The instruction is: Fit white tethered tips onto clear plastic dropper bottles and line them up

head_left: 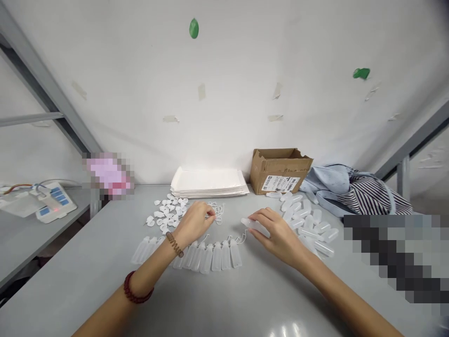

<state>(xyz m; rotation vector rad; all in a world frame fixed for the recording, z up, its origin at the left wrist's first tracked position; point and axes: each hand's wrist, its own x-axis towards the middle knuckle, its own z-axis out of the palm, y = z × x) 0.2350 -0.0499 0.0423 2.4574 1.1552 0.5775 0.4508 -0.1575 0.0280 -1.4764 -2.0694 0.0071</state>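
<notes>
My right hand [275, 231] grips a small translucent plastic bottle [257, 226] between thumb and fingers, its narrow end pointing left. My left hand [196, 220] has its fingertips pinched together beside a small pile of white loops [219, 210]; whether anything is between them is hidden. Below both hands runs a row of similar bottles [206, 259], some with thin white loops at their tops. My left forearm covers part of this row. White caps [168, 213] lie scattered left of my left hand. More loose bottles [305, 215] are heaped beyond my right hand.
A stack of white sheets or envelopes [210, 182] lies against the wall. To its right stands an open cardboard box [280, 171]. A light-blue and striped cloth bag [351, 187] rests at the right. A white device [56, 203] sits on the side table at left.
</notes>
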